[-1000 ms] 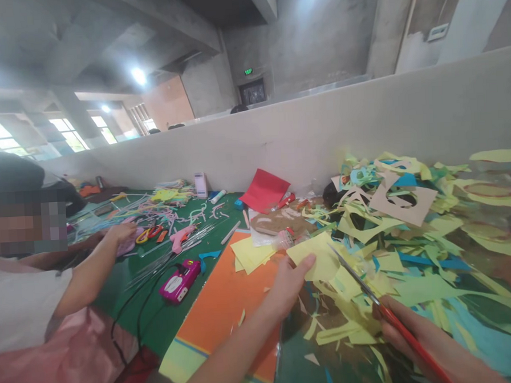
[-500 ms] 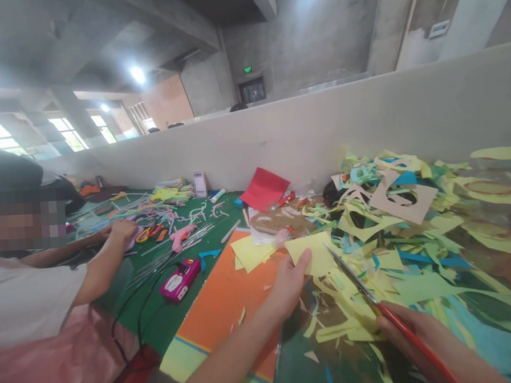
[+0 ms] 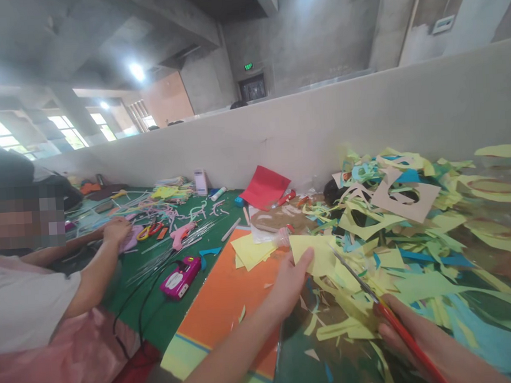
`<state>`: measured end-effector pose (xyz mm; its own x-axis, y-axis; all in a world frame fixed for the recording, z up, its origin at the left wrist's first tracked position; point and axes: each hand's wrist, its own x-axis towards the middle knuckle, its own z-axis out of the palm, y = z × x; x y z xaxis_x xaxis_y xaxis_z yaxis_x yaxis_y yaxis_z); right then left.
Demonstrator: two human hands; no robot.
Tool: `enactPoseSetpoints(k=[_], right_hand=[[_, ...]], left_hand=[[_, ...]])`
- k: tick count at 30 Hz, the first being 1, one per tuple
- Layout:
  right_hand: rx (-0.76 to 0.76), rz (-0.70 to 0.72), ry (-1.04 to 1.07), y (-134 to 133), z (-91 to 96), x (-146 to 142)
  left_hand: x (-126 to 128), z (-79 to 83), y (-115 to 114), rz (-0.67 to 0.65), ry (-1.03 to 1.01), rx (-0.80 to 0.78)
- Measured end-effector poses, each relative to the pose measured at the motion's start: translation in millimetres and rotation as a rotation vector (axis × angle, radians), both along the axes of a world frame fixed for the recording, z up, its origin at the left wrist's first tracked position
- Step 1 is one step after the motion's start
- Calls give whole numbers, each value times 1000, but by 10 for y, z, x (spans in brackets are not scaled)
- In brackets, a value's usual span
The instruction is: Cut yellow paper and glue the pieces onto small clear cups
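Between the thumb and fingers of my left hand [image 3: 292, 278] is a small sheet of yellow paper [image 3: 312, 254], held up above the table. My right hand [image 3: 410, 326] is closed round a long tool with a red handle [image 3: 406, 332] and slim metal blades, which look like scissors [image 3: 356, 275]. Their tips reach the right side of the yellow sheet; I cannot tell whether they touch it. Below my left hand lies an orange sheet [image 3: 218, 296], with more yellow sheets [image 3: 252, 251] on top of it.
Paper scraps [image 3: 413, 263] heap up on the right, below a pale partition [image 3: 321, 131]. A red sheet [image 3: 265, 186] leans behind. To the left are a magenta box [image 3: 180, 278], a pink glue gun [image 3: 183, 235] and a co-worker [image 3: 92, 263] with both hands at the table.
The scissors and my right hand have shifted slightly right and down, and the blades look closer together. The yellow sheet is still in my left hand, which has hardly moved.
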<state>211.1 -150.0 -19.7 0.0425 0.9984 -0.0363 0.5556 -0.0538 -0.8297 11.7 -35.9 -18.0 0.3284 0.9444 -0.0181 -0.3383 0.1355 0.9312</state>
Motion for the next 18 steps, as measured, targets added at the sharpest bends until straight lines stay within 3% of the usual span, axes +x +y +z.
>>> enactPoseSetpoints(k=[3,7,14,18], right_hand=[[-109,92,63,2,-18,35],[-178,104,67,48,-110,64],[-94,79,-21,76,-81,31],[-85,63,-14,68,-112,38]], left_hand=[[-9,-22,0,-5,84,38],[-24,54,-41,-1,190,60],[-34,102,-59,6,227,33],[-27,52,-17,26,116,41]])
